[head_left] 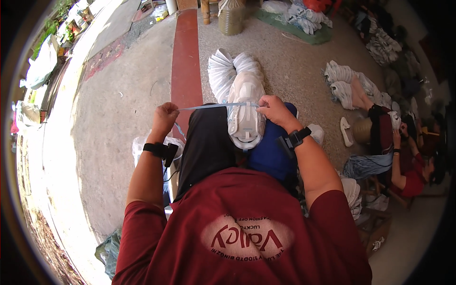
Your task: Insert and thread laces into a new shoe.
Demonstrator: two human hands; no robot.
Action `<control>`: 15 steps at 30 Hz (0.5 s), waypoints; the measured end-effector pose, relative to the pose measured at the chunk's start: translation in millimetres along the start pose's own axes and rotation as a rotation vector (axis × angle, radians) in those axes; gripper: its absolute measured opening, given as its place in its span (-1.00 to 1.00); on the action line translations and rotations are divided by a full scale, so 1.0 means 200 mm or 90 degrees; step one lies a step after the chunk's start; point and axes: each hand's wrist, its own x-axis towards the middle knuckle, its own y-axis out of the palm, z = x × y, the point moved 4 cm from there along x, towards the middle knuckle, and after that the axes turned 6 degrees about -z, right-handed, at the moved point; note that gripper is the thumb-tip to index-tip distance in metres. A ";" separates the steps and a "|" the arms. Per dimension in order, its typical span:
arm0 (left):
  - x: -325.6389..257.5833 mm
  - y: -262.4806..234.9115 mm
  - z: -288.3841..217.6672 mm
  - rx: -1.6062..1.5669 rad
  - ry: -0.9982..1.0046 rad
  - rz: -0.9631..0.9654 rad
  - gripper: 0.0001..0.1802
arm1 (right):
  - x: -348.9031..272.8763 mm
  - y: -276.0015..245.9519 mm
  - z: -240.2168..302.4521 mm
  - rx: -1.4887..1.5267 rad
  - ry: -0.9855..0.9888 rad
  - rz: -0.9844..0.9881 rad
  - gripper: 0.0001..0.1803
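A white-grey sneaker upper (246, 124) lies across my thighs. A light blue shoelace (205, 106) is stretched almost level from its lacing area to the left. My left hand (165, 117) is closed in a pinch on that lace, out to the left of the shoe, and a loose end dangles below it. My right hand (276, 111) rests at the right side of the shoe, its thumb and fingers pinched together where the lace crosses; the fingertips partly hide what they grip. Just beyond, a curved row of stacked white uppers (220, 73) touches the shoe.
To the right, a seated person (415, 173) handles a white shoe beside more stacked uppers (343, 76). One white shoe (346, 131) lies on the floor. A ribbed container (231, 18) stands ahead, with a green cloth (316, 37) under piled uppers. A plastic bag (138, 146) sits by my left leg.
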 end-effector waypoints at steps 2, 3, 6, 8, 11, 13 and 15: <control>0.00 -0.05 0.05 -0.053 -0.047 -0.022 -0.90 | 0.01 0.02 0.02 -0.097 0.019 -0.016 -0.82; -0.01 -0.09 0.08 -0.071 -0.092 -0.072 -0.91 | 0.02 0.03 0.03 -0.133 -0.015 -0.048 -0.84; -0.04 -0.31 0.30 -0.036 -0.134 -0.233 -0.90 | -0.02 -0.02 0.03 -0.245 -0.076 -0.094 -0.89; -0.09 -0.51 0.43 -0.136 -0.222 -0.297 -0.88 | -0.09 -0.16 -0.01 -0.363 -0.101 -0.163 -0.91; -0.18 -0.84 0.59 -0.252 -0.286 -0.365 -0.89 | -0.29 -0.63 -0.25 -0.543 0.043 -0.293 -0.93; -0.26 -1.07 0.67 -0.261 -0.294 -0.423 -0.89 | -0.51 -1.06 -0.51 -0.572 0.200 -0.371 -0.85; -0.36 -1.28 0.76 -0.274 -0.288 -0.475 -0.89 | -0.81 -1.42 -0.56 -0.618 0.327 -0.471 -0.80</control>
